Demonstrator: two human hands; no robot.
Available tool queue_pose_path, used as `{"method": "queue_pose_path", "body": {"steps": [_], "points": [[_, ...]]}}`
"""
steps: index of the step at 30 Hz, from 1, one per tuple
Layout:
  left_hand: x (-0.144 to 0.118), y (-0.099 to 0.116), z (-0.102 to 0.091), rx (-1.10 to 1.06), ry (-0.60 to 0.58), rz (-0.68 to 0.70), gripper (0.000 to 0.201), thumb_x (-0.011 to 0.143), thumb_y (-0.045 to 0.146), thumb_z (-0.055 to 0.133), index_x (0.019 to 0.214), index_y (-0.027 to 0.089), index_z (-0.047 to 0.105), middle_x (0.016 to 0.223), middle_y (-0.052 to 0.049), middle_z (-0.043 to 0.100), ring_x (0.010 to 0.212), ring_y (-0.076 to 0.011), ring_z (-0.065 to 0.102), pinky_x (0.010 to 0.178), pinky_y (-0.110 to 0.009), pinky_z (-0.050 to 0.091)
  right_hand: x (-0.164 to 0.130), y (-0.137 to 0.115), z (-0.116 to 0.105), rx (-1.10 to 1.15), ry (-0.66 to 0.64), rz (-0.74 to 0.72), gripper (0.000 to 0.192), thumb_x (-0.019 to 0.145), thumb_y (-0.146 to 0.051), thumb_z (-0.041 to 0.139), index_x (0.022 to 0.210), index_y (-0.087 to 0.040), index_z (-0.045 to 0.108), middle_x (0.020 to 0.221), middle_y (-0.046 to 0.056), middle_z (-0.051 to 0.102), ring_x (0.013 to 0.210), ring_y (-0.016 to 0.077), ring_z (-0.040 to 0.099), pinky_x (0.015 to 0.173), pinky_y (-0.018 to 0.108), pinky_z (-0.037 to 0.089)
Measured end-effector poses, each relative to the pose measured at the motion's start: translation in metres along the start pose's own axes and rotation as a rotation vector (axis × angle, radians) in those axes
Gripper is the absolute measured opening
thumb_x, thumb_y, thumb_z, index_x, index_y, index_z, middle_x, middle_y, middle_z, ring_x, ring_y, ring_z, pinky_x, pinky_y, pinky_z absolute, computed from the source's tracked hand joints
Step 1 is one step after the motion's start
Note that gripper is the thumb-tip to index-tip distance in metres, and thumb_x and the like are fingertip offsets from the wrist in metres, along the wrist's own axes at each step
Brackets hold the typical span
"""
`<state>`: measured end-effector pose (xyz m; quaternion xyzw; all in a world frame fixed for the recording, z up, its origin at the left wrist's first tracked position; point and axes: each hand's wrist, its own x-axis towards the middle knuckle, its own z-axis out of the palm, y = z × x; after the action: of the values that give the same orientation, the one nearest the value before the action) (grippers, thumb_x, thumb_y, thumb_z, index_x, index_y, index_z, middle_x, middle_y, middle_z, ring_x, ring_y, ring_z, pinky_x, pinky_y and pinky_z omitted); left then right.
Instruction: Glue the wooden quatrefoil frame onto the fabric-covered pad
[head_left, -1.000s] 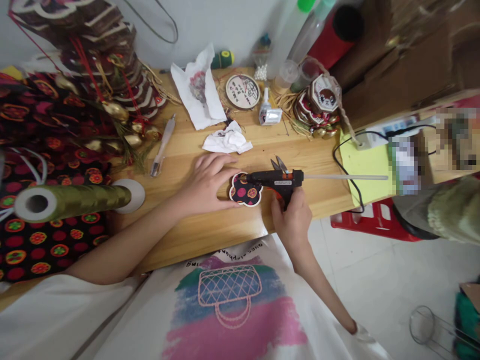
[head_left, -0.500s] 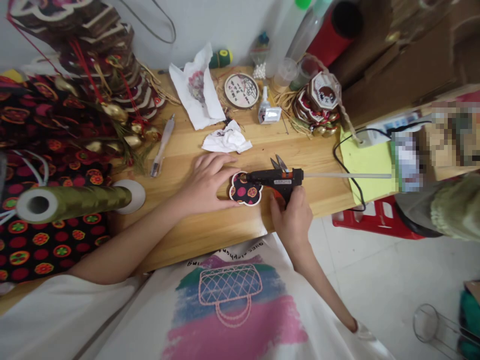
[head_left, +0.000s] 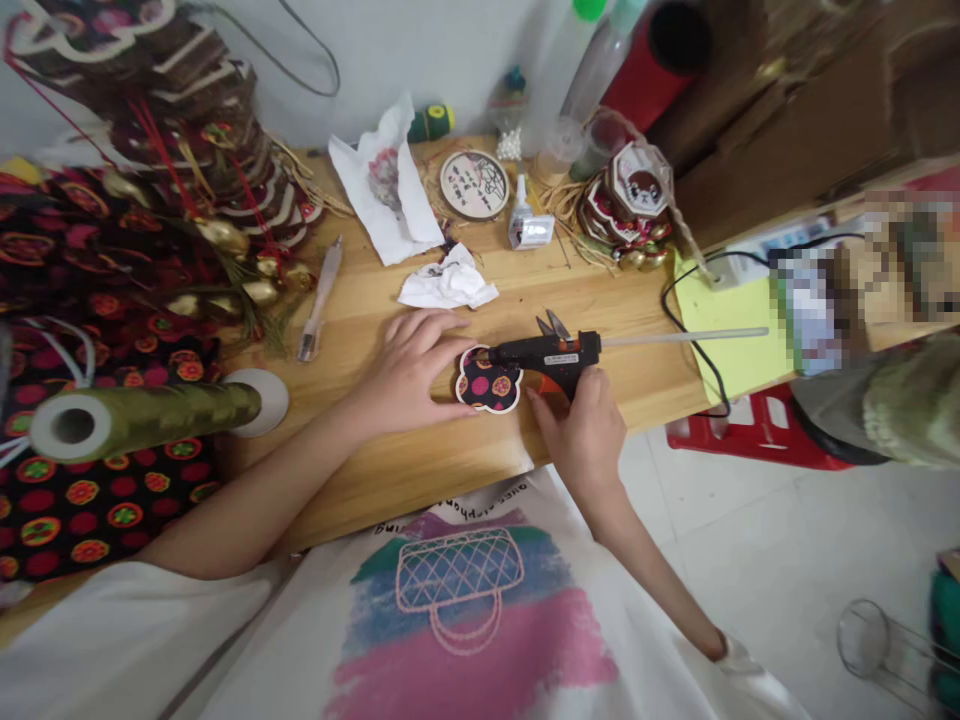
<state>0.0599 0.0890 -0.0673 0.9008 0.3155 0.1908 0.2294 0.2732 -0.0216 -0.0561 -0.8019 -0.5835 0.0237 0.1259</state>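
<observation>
My left hand [head_left: 411,372] rests on the wooden table with thumb and forefinger closed on the edge of a small flower-shaped piece [head_left: 489,386]. The piece has a pale rim and a black face with orange and pink dots. In my right hand [head_left: 589,425] is a black hot glue gun [head_left: 551,354], its handle gripped and its orange trigger partly showing. The nozzle points left and lies over the upper part of the piece; whether it touches cannot be made out. A long glue stick [head_left: 690,336] juts from its rear. Just behind the gun's body, scissor-like metal tips [head_left: 553,325] show.
Crumpled tissue [head_left: 448,280], a round lettered disc [head_left: 474,185] and a small glue bottle [head_left: 529,222] lie beyond my hands. At left are a pen [head_left: 321,300], a green ribbon roll [head_left: 165,412] and dotted black fabric [head_left: 142,510]. A cable [head_left: 667,300] crosses yellow paper [head_left: 739,350] at right.
The whole view has shifted and turned slightly. Both hands, the flower-shaped piece and the glue gun keep nearly the same places relative to one another.
</observation>
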Motion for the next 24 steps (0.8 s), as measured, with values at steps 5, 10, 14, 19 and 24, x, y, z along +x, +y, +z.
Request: {"method": "queue_pose_path", "body": {"steps": [5, 10, 14, 19, 24], "points": [[0.0003, -0.0004, 0.0002, 0.003, 0.006, 0.008, 0.067, 0.073, 0.062, 0.072, 0.122, 0.018, 0.062, 0.132, -0.017, 0.059, 0.125, -0.0342, 0.05, 0.104, -0.053, 0.037, -0.0003, -0.0005, 0.0002, 0.005, 0.051, -0.04, 0.047, 0.092, -0.059, 0.045, 0.109, -0.016, 0.051, 0.093, 0.012, 0.063, 0.079, 0.0245, 0.06, 0.059, 0.032, 0.042], [0.0002, -0.0001, -0.0005, 0.012, -0.005, 0.009, 0.065, 0.072, 0.059, 0.074, 0.121, 0.018, 0.062, 0.131, -0.016, 0.059, 0.125, -0.0343, 0.05, 0.103, -0.053, 0.038, -0.0001, 0.002, 0.0027, 0.036, 0.024, 0.001, 0.042, 0.1, -0.05, 0.029, 0.106, -0.017, 0.054, 0.091, 0.013, 0.063, 0.076, 0.0238, 0.059, 0.057, 0.032, 0.039], [0.0, -0.0006, -0.0013, 0.023, 0.011, 0.024, 0.064, 0.073, 0.058, 0.074, 0.12, 0.016, 0.063, 0.13, -0.017, 0.06, 0.123, -0.0346, 0.051, 0.103, -0.053, 0.039, 0.0014, 0.0032, 0.0055, 0.061, 0.036, 0.006, 0.041, 0.1, -0.05, 0.03, 0.107, -0.017, 0.054, 0.092, 0.012, 0.064, 0.075, 0.0221, 0.06, 0.056, 0.03, 0.038], [0.0004, -0.0003, -0.0025, 0.029, -0.018, 0.008, 0.063, 0.075, 0.06, 0.071, 0.12, 0.017, 0.062, 0.132, -0.016, 0.058, 0.126, -0.0337, 0.05, 0.105, -0.053, 0.038, 0.004, 0.0029, 0.006, 0.068, 0.052, -0.001, 0.05, 0.1, -0.054, 0.023, 0.108, -0.016, 0.055, 0.089, 0.012, 0.066, 0.072, 0.0211, 0.06, 0.054, 0.029, 0.036], [0.0007, -0.0005, -0.0021, 0.022, -0.03, 0.003, 0.064, 0.072, 0.056, 0.075, 0.121, 0.017, 0.062, 0.134, -0.016, 0.058, 0.126, -0.034, 0.05, 0.105, -0.053, 0.037, 0.0046, 0.0037, 0.0055, 0.112, 0.047, 0.029, 0.048, 0.1, -0.055, 0.025, 0.104, -0.019, 0.055, 0.084, 0.009, 0.065, 0.073, 0.0209, 0.061, 0.056, 0.029, 0.037]]}}
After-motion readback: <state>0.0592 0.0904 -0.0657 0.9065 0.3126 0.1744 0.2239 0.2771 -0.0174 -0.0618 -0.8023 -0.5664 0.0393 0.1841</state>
